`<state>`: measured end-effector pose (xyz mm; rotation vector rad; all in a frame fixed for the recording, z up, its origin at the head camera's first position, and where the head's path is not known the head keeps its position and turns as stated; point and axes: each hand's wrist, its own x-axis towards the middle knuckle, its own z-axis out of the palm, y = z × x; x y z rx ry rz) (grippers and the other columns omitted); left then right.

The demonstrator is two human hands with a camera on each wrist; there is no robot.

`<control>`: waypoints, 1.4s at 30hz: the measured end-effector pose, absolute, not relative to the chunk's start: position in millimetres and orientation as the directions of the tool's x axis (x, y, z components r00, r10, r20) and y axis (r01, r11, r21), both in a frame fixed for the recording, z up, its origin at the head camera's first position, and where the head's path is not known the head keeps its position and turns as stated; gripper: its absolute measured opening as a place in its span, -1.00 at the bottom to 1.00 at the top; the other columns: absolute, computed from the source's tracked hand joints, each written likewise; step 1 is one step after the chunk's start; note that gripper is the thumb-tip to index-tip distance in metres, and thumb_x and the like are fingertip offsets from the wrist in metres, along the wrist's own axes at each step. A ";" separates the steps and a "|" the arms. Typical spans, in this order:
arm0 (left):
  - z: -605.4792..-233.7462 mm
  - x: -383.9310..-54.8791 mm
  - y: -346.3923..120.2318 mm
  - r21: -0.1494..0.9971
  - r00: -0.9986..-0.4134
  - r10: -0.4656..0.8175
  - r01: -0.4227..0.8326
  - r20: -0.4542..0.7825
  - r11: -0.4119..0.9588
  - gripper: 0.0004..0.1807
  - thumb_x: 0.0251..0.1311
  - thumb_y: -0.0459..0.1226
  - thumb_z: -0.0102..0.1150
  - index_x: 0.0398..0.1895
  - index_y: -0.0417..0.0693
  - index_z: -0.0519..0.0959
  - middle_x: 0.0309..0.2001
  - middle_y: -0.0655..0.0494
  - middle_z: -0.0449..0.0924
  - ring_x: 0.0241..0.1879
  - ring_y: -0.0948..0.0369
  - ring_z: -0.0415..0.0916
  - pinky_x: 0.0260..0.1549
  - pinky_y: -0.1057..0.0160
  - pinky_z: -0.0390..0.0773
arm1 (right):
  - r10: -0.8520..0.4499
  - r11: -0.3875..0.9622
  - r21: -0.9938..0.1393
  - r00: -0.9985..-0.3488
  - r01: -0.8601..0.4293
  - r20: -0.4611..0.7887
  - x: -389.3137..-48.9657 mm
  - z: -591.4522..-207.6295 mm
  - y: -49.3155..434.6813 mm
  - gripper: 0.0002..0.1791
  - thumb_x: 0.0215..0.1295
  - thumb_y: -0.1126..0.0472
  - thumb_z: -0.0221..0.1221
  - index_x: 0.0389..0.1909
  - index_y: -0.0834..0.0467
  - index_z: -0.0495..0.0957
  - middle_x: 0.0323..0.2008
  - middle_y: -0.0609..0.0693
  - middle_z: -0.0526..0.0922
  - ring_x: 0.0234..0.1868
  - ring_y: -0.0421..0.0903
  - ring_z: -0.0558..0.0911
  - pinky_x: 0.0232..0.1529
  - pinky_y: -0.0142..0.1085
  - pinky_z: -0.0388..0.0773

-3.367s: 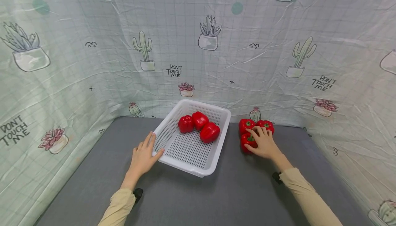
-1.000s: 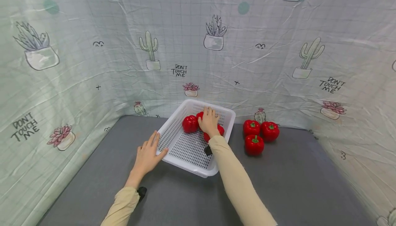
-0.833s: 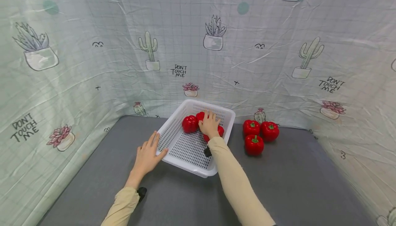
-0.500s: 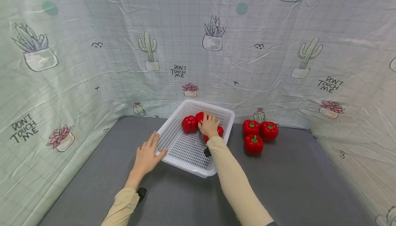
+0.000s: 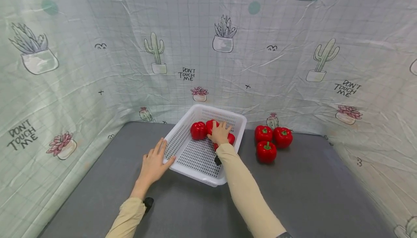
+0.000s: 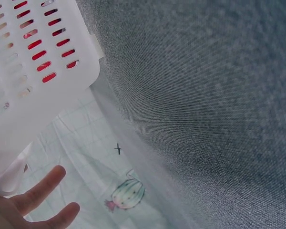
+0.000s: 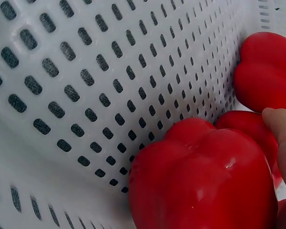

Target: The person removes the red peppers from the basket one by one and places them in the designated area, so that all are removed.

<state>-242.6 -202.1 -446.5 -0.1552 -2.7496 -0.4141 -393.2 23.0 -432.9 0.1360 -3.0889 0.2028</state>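
Several red bell peppers are in view. A white perforated plastic basket (image 5: 202, 175) contains some, among them a left pepper (image 5: 198, 130), a middle one (image 5: 210, 124) and a right one (image 5: 231, 138). My right hand (image 5: 220, 134) reaches in with fingers spread and touches the peppers; it partly covers the middle and right ones. In the right wrist view a fingertip touches a pepper beside a large front pepper (image 7: 200, 181). My left hand (image 5: 153, 163) rests at the basket's near-left corner, its fingers (image 6: 42, 188) straight and apart.
On the grey table (image 5: 312, 183), right of the basket, stand three bell peppers, a near one (image 5: 266, 152), a back-left one (image 5: 263, 134) and a back-right one (image 5: 282, 137), stems up. A patterned cloth backdrop (image 5: 182, 20) encloses the back and sides.
My right hand has moved left from the table peppers into the basket. During the last second it shifts only slightly, uncovering more of the middle pepper. The left hand stays at the basket corner.
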 end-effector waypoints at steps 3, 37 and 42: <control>-445.2 -242.5 -202.1 0.266 -0.930 0.056 0.162 0.364 0.950 -0.17 0.09 0.11 0.01 0.33 -0.18 0.10 0.34 -0.10 0.08 0.02 -0.15 0.35 -0.18 -0.20 0.30 | -0.087 0.989 -0.113 -0.994 -0.094 0.063 -392.8 -432.7 22.7 -0.22 0.08 -0.09 0.15 0.27 0.08 0.06 0.20 0.27 0.26 0.26 0.19 0.13 0.18 0.20 0.01; -447.6 -244.4 -202.7 0.274 -0.929 0.067 0.175 0.363 0.946 -0.16 0.10 0.11 -0.01 0.33 -0.19 0.08 0.35 -0.12 0.06 0.05 -0.16 0.33 -0.15 -0.21 0.28 | -0.063 0.957 -0.270 -0.986 -0.104 0.157 -394.2 -415.0 16.5 -0.24 0.09 -0.07 0.14 0.28 0.04 0.06 0.20 0.27 0.19 0.23 0.23 0.18 0.12 0.26 0.05; -448.2 -244.3 -203.4 0.272 -0.928 0.068 0.177 0.367 0.946 -0.16 0.10 0.13 -0.03 0.33 -0.18 0.08 0.34 -0.12 0.06 0.04 -0.16 0.33 -0.16 -0.21 0.29 | -0.062 0.942 -0.317 -0.986 -0.110 0.156 -393.7 -408.1 17.3 -0.23 0.11 -0.06 0.13 0.30 0.04 0.03 0.23 0.27 0.13 0.25 0.24 0.17 0.11 0.28 0.06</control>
